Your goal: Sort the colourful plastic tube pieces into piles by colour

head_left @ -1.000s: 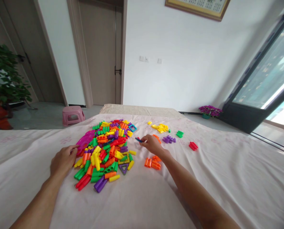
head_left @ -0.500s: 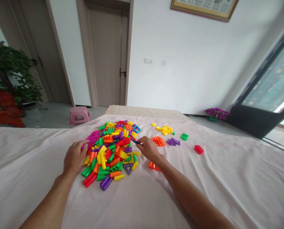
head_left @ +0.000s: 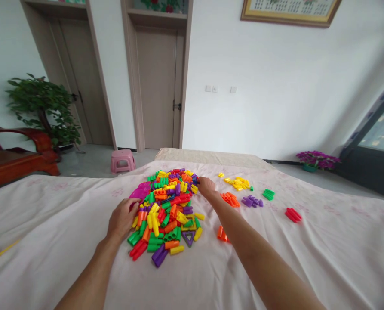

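A heap of bullet-shaped plastic building blocks (head_left: 170, 226) in red, orange, yellow, green and purple lies on the cloth. At its left side is my left hand (head_left: 123, 217), fingers bent in against the edge of a magenta plastic piece (head_left: 140, 191); what they grip is hidden. My right hand (head_left: 207, 186) reaches to the far right edge of the heap, its fingers closed by small dark blue pieces (head_left: 195, 180). I cannot make out what is in them. A purple triangle frame (head_left: 188, 238) lies at the heap's near right side.
Right of the heap lie separate groups of yellow blocks (head_left: 238, 183), orange blocks (head_left: 230, 199), purple blocks (head_left: 252, 201), green blocks (head_left: 268, 194) and red blocks (head_left: 293, 215). More orange blocks (head_left: 223, 234) lie partly behind my right forearm. The pale cloth (head_left: 192, 284) has folds.
My right hand has moved farther away along the heap's right edge; the dark blue piece seen at its fingertips is now hidden. My left hand stays beside the heap. The whole view has shifted.
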Motion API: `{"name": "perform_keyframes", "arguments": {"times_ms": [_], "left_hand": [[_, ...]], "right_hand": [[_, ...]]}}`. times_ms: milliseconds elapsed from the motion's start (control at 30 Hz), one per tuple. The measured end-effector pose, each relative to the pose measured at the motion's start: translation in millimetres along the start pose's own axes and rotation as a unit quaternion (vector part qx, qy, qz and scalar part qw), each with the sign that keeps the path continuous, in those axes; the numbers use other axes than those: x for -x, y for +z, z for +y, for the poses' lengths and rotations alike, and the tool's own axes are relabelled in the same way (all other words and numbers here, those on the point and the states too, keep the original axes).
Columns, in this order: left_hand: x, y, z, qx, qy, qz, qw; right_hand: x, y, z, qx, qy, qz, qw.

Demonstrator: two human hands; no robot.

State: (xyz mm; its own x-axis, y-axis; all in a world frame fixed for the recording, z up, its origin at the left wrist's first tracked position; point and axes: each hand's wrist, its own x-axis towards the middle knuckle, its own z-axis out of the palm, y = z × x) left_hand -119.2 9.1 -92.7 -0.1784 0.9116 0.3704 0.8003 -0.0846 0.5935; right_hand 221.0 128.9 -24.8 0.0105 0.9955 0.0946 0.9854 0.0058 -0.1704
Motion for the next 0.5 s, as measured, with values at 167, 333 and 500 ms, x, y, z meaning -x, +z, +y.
{"name": "perform_keyframes", "arguments": {"times_ms": [167,333,500], "left_hand": [[1.3,-2.7,2.7,-0.02,0.007,0.041,0.999],[7.2,-10.0,19.3,-0.034,0.076,0.128,0.988],[11.9,-12.4,63.1,-0.034,0.152,0.089,0.984]], "right_hand": [[-2.6,7.4,0.7,0.001,-0.025,-0.01,1.0],[9.8,-2.5,6.5,-0.01,-0.018,0.005,1.0],[57.4,-24.3,14.0,-0.211,-0.054,0.017,0.976]]}}
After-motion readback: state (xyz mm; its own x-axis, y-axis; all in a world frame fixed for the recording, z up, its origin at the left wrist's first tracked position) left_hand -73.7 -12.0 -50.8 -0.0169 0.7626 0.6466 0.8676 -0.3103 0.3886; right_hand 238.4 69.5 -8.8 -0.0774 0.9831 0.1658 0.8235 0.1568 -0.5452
